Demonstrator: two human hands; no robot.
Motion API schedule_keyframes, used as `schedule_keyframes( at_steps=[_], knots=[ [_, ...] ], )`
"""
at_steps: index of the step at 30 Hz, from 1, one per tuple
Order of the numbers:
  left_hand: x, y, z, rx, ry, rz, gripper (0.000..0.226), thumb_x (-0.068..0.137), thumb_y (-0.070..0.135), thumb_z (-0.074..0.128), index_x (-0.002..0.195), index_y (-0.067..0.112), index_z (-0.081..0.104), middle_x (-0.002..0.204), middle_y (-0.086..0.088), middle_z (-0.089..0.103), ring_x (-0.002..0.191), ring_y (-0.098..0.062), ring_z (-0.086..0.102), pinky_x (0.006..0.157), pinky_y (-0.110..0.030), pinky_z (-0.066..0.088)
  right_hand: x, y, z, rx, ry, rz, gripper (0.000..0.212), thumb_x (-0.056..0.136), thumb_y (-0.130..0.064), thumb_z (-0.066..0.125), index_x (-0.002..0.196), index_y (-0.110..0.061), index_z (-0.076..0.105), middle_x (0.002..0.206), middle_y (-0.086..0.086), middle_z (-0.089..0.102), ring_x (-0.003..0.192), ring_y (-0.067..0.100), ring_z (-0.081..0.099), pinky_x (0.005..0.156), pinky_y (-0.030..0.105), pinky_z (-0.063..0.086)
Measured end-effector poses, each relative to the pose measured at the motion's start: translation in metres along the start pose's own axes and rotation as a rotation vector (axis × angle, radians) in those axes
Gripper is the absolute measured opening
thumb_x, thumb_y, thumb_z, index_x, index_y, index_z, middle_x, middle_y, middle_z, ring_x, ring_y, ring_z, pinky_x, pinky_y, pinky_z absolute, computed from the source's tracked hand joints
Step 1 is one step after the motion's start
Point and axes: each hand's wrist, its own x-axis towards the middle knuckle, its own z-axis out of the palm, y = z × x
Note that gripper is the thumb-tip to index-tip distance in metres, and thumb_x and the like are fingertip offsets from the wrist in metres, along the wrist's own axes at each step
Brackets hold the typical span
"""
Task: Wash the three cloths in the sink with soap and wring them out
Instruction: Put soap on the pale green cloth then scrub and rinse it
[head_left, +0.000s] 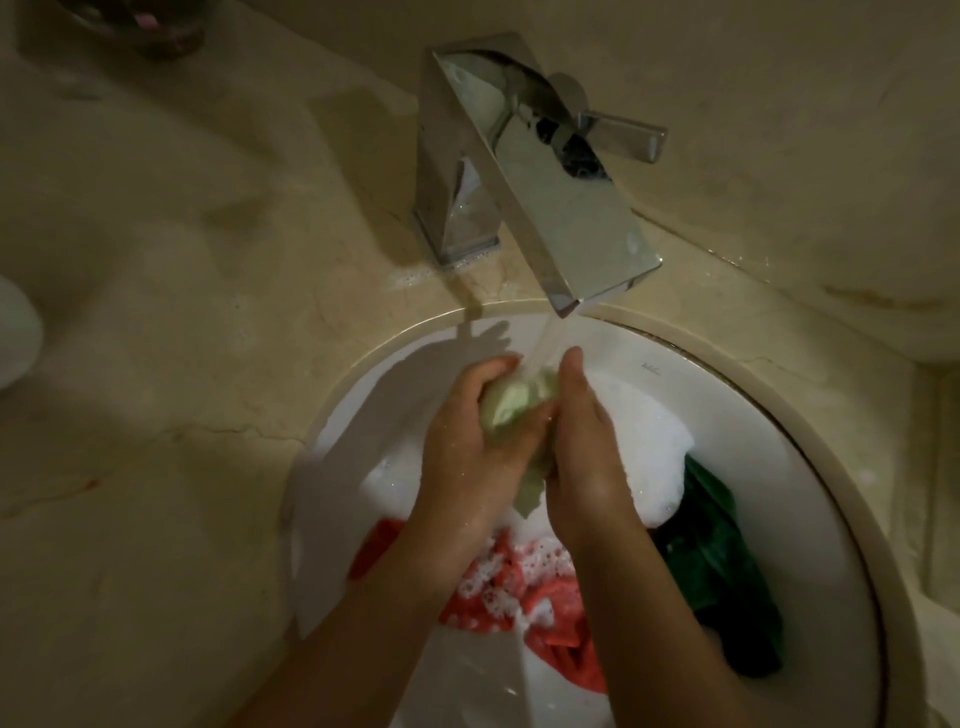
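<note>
A pale green cloth (511, 410) is bunched between my two hands under the running water, over the round white sink (810, 467). My left hand (467, 441) grips its left side and my right hand (587, 447) grips its right side, fingers curled round it. A tail of the cloth hangs down between my wrists. A red cloth (540, 608) flecked with suds lies in the basin below my forearms. To its right a dark green cloth (722, 566) lies against the basin wall. White foam (654, 452) fills the basin behind my hands.
A square chrome tap (545, 171) juts over the sink and pours a stream onto the cloth; its lever (623, 136) points right. Beige marble counter (182, 312) surrounds the sink. A white object (15, 332) sits at the left edge, a dark dish (140, 26) at top left.
</note>
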Motion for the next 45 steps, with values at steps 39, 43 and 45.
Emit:
schedule_keyframes(
  at_steps=[39,43,45],
  knots=[
    [0.0,0.001,0.002,-0.243,0.163,-0.034,0.046,0.069,-0.001,0.082,0.094,0.033,0.064,0.087,0.01,0.072,0.079,-0.003,0.07,0.059,-0.015,0.053,0.003,0.009,0.003,0.125,-0.085,-0.028,0.053,0.085,-0.047,0.064,0.128,-0.02,0.052,0.117,0.008,0.067,0.105,0.025,0.067,0.082,0.037,0.056],
    [0.002,-0.001,-0.009,-0.48,0.049,-0.12,0.054,0.063,-0.007,0.08,0.11,0.013,0.063,0.103,-0.013,0.071,0.092,-0.027,0.071,0.072,-0.038,0.06,0.002,0.0,-0.008,0.151,-0.231,0.149,0.052,0.077,-0.029,0.066,0.122,-0.002,0.061,0.108,0.017,0.07,0.1,0.032,0.067,0.079,0.041,0.055],
    [0.005,-0.004,-0.012,-0.676,0.004,-0.188,0.05,0.071,-0.003,0.071,0.119,0.004,0.059,0.111,-0.022,0.068,0.098,-0.037,0.068,0.08,-0.046,0.058,0.006,-0.001,-0.016,0.222,-0.183,0.097,0.038,0.084,-0.019,0.059,0.116,0.001,0.064,0.098,0.017,0.071,0.093,0.033,0.067,0.075,0.041,0.055]
  ],
)
